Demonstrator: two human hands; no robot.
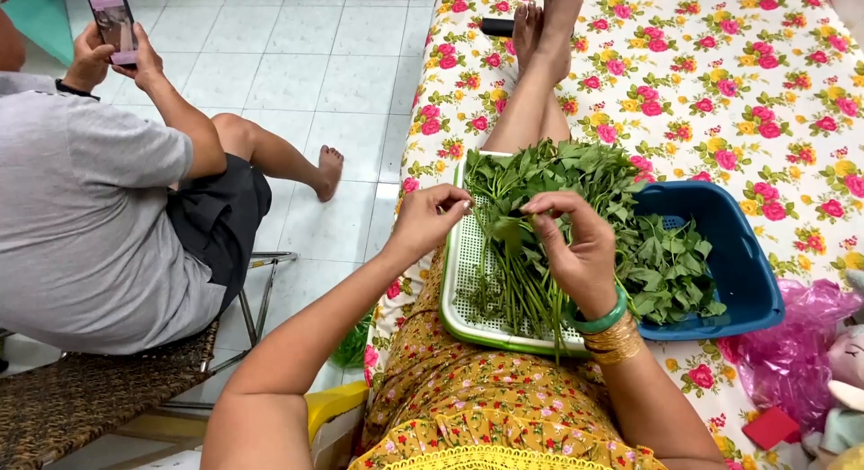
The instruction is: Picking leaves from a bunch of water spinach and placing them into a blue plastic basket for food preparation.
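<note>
A bed (774,83) covered in a white sheet with pink and yellow flowers fills the right and far part of the view. To its left lies a pale tiled floor (306,65). A second person (90,218) in a grey shirt and dark shorts sits at the near left on a woven seat, both of that person's hands raised around a phone (112,18) at the far left.

The person wearing the camera sits on the bed with legs stretched toward the far end, a yellow flowered dress (468,407) over the lap. On the lap rests a white perforated tray with a green rim (459,281), heaped with leafy green stems (531,209). Just right of it, touching its edge, stands a blue plastic basket (742,263) holding loose green leaves (670,272). A crumpled pink plastic bag (792,353) lies at the near right of the basket.

Above the tray, the left hand (430,220) pinches one stem (504,232) between thumb and fingertips, its grip closed on it. The right hand (576,245), wearing a green bangle and gold bangles (612,331) at the wrist, pinches the same stem close by, its grip closed on a leafy part. The two hands are near each other, not touching.
</note>
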